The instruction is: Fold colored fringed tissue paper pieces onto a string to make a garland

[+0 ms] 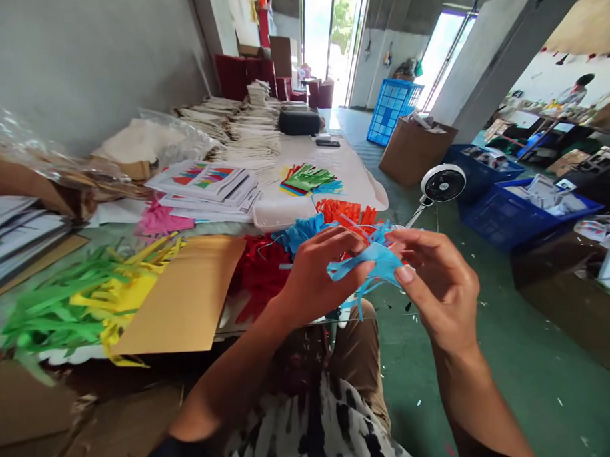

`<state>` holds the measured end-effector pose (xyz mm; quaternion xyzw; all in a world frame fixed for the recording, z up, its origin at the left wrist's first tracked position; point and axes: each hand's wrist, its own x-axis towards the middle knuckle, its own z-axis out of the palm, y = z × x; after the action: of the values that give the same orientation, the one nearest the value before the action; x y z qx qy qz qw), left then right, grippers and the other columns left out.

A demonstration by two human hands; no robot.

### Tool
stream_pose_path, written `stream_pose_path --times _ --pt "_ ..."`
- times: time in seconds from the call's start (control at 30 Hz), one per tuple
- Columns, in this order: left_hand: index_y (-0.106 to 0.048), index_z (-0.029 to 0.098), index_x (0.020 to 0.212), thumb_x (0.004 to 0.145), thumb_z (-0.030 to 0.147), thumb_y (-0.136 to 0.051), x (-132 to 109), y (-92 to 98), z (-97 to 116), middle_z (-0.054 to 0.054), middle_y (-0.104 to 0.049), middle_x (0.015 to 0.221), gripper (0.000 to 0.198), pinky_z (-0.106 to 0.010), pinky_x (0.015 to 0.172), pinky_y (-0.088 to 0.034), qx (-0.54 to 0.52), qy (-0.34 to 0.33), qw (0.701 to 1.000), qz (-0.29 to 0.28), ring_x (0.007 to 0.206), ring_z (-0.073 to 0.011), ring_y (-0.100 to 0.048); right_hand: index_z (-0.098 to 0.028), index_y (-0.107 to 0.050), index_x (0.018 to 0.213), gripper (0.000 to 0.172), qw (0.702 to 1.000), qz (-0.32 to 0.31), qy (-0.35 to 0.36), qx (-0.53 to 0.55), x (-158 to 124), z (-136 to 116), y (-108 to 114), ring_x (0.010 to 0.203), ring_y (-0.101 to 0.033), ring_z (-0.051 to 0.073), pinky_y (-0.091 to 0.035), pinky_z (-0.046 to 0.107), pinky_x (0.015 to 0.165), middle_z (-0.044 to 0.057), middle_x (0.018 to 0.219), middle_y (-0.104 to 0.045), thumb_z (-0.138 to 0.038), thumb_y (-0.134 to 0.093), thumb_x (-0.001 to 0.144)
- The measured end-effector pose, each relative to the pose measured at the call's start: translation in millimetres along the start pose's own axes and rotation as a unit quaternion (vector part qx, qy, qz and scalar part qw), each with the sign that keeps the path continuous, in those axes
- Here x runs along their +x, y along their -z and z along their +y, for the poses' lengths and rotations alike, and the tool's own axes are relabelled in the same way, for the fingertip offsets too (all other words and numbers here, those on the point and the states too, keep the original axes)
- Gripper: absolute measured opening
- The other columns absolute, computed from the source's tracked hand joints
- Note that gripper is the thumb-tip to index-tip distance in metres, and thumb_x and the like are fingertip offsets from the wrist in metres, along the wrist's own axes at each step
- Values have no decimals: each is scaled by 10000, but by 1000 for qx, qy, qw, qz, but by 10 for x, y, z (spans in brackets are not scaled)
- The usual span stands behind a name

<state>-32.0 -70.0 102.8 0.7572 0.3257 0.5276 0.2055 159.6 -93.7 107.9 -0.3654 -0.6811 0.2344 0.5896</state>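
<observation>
My left hand [321,272] and my right hand [433,279] pinch a piece of blue fringed paper [368,263] between their fingers, above my lap. More blue fringe [302,232] lies just beyond my left hand, beside a red fringed paper bunch [259,275] and an orange one [341,212]. Farther left, green and yellow fringed paper [69,307] lies partly under a tan card sheet [182,297]. A small pile of green fringed paper [309,179] sits on the white-covered table [337,166], near a stack of printed colour sheets [204,185].
Bundled paper stacks [253,127] and a black bag [299,120] stand along the table. To the right are a small white fan [442,183], blue crates [530,213] and a cardboard box [412,149]. Paper scraps dot the green floor [530,370].
</observation>
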Motion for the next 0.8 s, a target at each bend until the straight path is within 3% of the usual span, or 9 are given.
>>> stream_pose_path --times 0.07,0.1,0.17,0.23,0.4,0.5,0.57,0.67,0.8 --pt "-610 212 800 929 259 -691 -13 73 12 18 -652 781 160 -268 714 -532 -83 47 990 -100 717 -123 -585 -381 -542 1500 624 996 -82 -34 27 19 25 108 1287 -626 311 -550 515 1071 76 1481 -606 -597 -685 932" --pt "-616 209 785 932 270 -694 -14 104 18 18 -642 766 177 -265 712 -526 -110 58 983 -138 713 -122 -578 -390 -495 1544 681 989 -135 -50 39 34 56 150 1369 -576 321 -512 530 1129 62 1556 -553 -676 -623 939" --pt "-649 199 743 930 288 -714 -8 148 15 0 -663 793 218 -277 752 -526 -121 58 977 -166 762 -133 -596 -399 -512 1539 670 966 -240 -79 64 49 145 194 1478 -482 321 -421 549 1217 26 1605 -517 -749 -493 968" --pt "-708 193 732 914 295 -747 1 174 -12 -19 -708 853 212 -285 770 -524 -95 61 982 -153 798 -143 -620 -394 -590 1476 596 949 -284 -96 97 28 236 190 1495 -466 312 -370 560 1246 15 1575 -555 -724 -435 1004" --pt "-826 222 861 894 246 -770 20 231 -105 -3 -773 851 69 -268 713 -499 9 75 985 -156 750 -131 -671 -320 -726 1175 314 956 -233 -105 144 -94 331 114 1393 -561 300 -499 526 1097 63 1476 -627 -536 -549 1031" --pt "-808 213 818 877 253 -787 42 250 -109 -4 -765 844 75 -269 719 -490 31 58 984 -165 748 -129 -659 -264 -655 980 177 959 -230 -107 124 -117 334 112 1283 -619 282 -518 489 1038 87 1369 -678 -440 -673 978" --pt "-775 200 774 846 298 -823 56 255 -94 -3 -735 813 131 -268 711 -490 -10 69 982 -175 740 -129 -631 -253 -611 917 195 958 -233 -108 128 -117 353 127 1217 -639 271 -523 469 1008 83 1279 -701 -422 -699 960" --pt "-733 192 763 831 361 -831 54 251 -95 -7 -702 818 207 -261 686 -498 -126 137 964 -189 744 -131 -613 -254 -586 871 239 958 -219 -117 146 -124 404 145 1045 -657 242 -538 413 898 47 1023 -696 -445 -707 949" --pt "-736 191 870 820 484 -819 -38 180 -225 -39 -721 907 309 -258 641 -543 -296 293 891 -182 743 -145 -658 -254 -579 843 261 965 -172 -148 129 -122 467 103 695 -517 143 -443 283 621 -26 782 -527 -444 -731 936"
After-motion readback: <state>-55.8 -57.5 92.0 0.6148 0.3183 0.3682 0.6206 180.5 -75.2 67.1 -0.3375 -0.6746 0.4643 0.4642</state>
